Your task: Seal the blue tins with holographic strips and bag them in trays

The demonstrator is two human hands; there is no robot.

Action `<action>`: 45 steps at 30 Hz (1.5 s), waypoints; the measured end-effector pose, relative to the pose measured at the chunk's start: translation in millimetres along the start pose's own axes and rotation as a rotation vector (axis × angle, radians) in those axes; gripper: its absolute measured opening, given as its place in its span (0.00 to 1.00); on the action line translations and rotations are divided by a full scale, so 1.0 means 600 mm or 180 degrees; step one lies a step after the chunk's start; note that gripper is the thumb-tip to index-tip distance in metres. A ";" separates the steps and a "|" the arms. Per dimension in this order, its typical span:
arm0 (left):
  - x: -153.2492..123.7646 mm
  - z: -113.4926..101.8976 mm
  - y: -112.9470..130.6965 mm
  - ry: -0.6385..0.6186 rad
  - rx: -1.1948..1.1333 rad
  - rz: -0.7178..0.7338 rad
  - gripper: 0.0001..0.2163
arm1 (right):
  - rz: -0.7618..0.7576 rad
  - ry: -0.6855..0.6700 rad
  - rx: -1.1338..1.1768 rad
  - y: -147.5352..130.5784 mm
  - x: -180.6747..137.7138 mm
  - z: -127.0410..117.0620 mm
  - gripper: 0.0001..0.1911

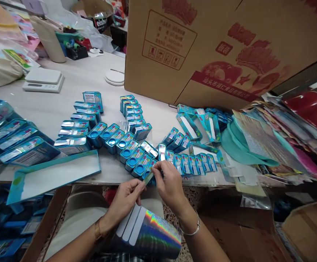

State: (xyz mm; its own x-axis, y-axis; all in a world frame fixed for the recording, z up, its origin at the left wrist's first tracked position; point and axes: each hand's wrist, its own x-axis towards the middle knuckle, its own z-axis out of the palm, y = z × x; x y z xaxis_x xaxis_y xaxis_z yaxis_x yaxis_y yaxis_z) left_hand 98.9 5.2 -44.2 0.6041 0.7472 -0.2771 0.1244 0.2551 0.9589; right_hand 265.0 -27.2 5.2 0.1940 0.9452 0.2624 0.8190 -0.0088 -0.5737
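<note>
My left hand (128,199) and my right hand (169,185) are close together at the table's front edge. Between their fingertips they stretch a narrow, shiny sticker strip (148,178), one end pinched in each. Just beyond it stand rows of small blue tins (132,160), several showing a round dimple in the top. Below my hands, over my lap, lies a holographic sticker sheet (158,233). Blank white strips with rounded ends show along its left part. The fingertips partly cover the strip's ends.
A large cardboard carton (169,47) stands at the back of the table. To the left are an open blue tray (57,174), wrapped blue packs (28,145) and a white scale (43,80). Stacked sheets and bags (270,142) lie at the right. An open carton (229,233) sits below.
</note>
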 end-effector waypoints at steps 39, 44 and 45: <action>-0.021 -0.060 0.040 -0.2079 0.0447 -0.0439 0.11 | -0.0915 -0.0203 -0.0004 -0.021 -0.187 0.000 0.12; -0.022 -0.053 0.032 -0.1715 0.0253 -0.0605 0.09 | -0.1395 0.0066 -0.0400 -0.002 -0.192 0.008 0.23; -0.022 -0.050 0.030 -0.1672 0.0230 -0.0590 0.09 | -0.1429 0.0054 -0.0450 0.001 -0.192 0.008 0.25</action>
State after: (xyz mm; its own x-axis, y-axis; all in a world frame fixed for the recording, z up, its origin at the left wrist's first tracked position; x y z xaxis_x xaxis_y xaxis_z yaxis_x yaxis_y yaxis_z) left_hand 69.4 18.6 -25.0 0.8756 0.2831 -0.3915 0.3083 0.2965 0.9039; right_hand 240.6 -134.4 -29.5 -0.1883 0.8603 0.4737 0.8892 0.3542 -0.2897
